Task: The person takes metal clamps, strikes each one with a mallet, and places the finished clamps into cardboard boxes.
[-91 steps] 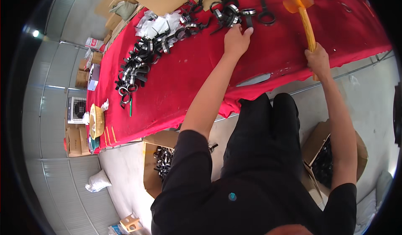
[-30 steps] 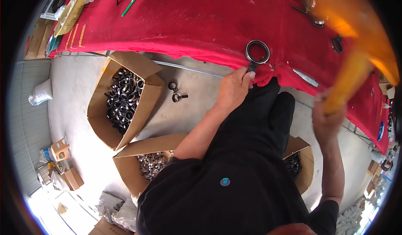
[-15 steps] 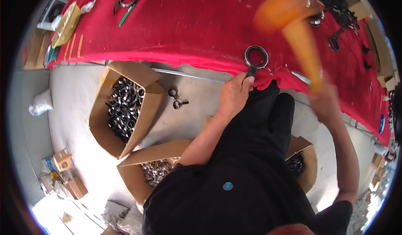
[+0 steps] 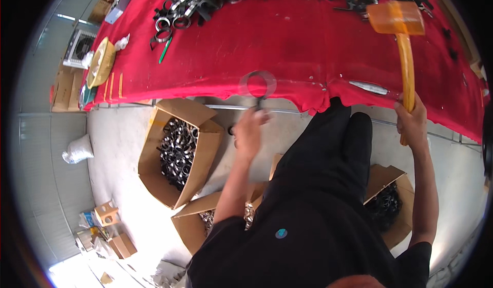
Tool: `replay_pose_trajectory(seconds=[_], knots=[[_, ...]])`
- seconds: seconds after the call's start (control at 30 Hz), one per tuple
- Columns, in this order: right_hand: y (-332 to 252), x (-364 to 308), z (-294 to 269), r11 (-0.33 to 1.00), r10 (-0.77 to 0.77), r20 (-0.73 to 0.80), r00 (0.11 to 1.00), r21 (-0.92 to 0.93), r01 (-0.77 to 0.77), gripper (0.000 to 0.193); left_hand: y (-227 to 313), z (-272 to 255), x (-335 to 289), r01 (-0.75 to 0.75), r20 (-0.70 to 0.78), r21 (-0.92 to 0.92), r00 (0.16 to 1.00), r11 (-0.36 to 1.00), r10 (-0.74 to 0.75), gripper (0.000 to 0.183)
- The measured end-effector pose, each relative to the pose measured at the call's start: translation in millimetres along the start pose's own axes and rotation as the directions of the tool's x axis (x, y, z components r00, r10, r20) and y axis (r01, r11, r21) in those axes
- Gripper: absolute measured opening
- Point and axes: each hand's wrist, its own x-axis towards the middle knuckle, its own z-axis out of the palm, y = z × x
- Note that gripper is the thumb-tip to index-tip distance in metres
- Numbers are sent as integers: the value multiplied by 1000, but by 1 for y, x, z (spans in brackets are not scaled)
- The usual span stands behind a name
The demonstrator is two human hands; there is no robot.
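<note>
Pinching ring (image 4: 260,101) by stem at near edge of table (image 4: 231,57), left hand (image 4: 249,134) likely leaves loop clear; right hand's (image 4: 414,119) fingers wrap mallet (image 4: 404,49) low, probably for leverage.

Strong white light is coming in from the near left, bleaching the floor (image 4: 154,226) there, while a soft shadow is falling just right of the open carton (image 4: 205,152). My left hand (image 4: 248,134) and its ring (image 4: 270,85) are smearing with motion blur; my right hand (image 4: 414,121) and the mallet (image 4: 396,19) are showing crisply. The fisheye is bowing the red cloth (image 4: 221,62), and black is framing the view.
</note>
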Motion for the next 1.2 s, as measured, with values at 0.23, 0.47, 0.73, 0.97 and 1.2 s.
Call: replay_pose_trajectory(seconds=[0.23, 0.47, 0.73, 0.97, 1.2], knots=[[66, 48, -95, 984, -4, -198, 980, 176, 39, 21, -8, -236, -23, 519, -589, 747, 806, 416, 52, 56], [131, 116, -141, 954, 64, -400, 914, 294, 61, 16, 75, -81, 62, 82, -294, 750, 930, 657, 219, 50], [112, 117, -113, 990, 112, -582, 806, -8, -143, 29, 188, 238, 172, -861, 569, 444, 485, 248, 664, 30], [124, 125, -109, 986, 73, -686, 724, -57, -154, 35, 228, 437, 243, -856, 936, 227, 59, -464, 348, 55], [98, 121, -109, 987, 87, -663, 744, -43, -153, 33, 219, 470, 273, -747, 952, 169, 292, -643, -89, 44]])
